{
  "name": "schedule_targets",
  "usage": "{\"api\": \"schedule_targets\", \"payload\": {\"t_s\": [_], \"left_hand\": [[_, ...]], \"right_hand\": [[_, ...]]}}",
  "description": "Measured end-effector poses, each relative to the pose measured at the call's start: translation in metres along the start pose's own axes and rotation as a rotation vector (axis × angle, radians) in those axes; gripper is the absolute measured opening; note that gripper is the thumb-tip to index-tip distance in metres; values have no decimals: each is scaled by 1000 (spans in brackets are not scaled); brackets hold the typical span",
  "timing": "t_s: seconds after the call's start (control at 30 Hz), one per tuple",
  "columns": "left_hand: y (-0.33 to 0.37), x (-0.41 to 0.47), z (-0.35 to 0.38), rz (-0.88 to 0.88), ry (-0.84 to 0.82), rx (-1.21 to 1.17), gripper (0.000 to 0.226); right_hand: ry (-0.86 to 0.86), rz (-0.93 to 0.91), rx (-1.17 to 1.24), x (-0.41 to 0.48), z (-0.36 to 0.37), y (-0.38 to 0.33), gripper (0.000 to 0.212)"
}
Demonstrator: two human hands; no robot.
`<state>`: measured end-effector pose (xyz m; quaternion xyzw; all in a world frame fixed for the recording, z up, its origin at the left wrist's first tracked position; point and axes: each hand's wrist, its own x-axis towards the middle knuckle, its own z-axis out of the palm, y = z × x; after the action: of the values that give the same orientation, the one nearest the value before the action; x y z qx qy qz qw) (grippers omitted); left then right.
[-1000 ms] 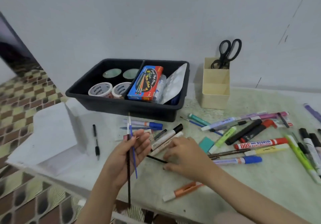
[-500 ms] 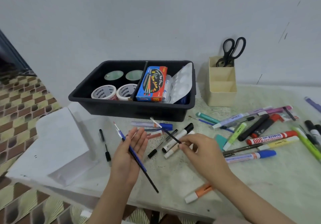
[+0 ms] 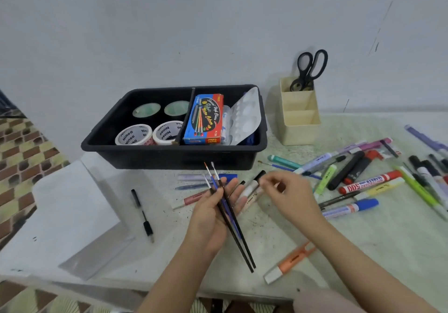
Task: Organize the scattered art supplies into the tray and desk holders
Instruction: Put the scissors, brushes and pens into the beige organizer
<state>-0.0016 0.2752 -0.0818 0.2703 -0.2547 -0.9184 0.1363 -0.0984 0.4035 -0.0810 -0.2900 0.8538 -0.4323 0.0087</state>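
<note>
We are holding three thin paintbrushes [image 3: 240, 240] across the palm of our left hand [image 3: 211, 218], the thumb pressing them down and the bristle tips pointing to 11 o'clock. Our right hand [image 3: 288, 196] is hovering at 3 o'clock of it, fingers bent near a black-capped marker [image 3: 252, 186]. It is blurred there, so we cannot tell if it is pinching something.

We are judging the brushes to be light and stiff, with smooth handles that are likely rolling and slipping easily. It is better to take them at the middle of the handles, never at the soft bristles.

At 12 o'clock the black tray [image 3: 169, 157] is keeping four tape rolls [image 3: 134, 134] in its left compartment, and a watercolour box [image 3: 206, 118] and a white palette [image 3: 247, 116] in the right one. At 1 o'clock the cream holder [image 3: 299, 128] is carrying scissors [image 3: 309, 70] in its rear compartment. Many markers [image 3: 371, 181] are lying on the worktop [image 3: 363, 240] at 3 o'clock.
</note>
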Motion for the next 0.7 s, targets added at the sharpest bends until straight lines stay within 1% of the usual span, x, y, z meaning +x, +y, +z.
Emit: {"api": "schedule_targets", "payload": {"t_s": [0.03, 0.1, 0.17, 0.27, 0.33, 0.47, 0.6, 0.7], "left_hand": [[1, 0, 1, -11, 11, -4, 24], [2, -1, 1, -21, 33, 14, 20], [2, -1, 2, -35, 48, 33, 18], [2, 0, 3, -57, 40, 34, 22], [2, 0, 4, -56, 30, 35, 24], [0, -1, 6, -61, 3, 72, 28], [-3, -1, 10, -75, -23, 34, 29], [-4, -1, 13, -79, -38, 19, 29]], "right_hand": [[39, 2, -139, 9, -3, 8, 14], [114, -13, -376, 26, -9, 24, 18], [132, -2, -459, 40, -13, 36, 22], [84, -2, -584, 56, -14, 43, 24], [79, -42, -626, 63, -14, 43, 21], [70, -179, -665, 67, -12, 41, 9], [-29, -143, -745, 68, -14, 38, 21], [-63, -147, -787, 71, -15, 37, 23]]}}
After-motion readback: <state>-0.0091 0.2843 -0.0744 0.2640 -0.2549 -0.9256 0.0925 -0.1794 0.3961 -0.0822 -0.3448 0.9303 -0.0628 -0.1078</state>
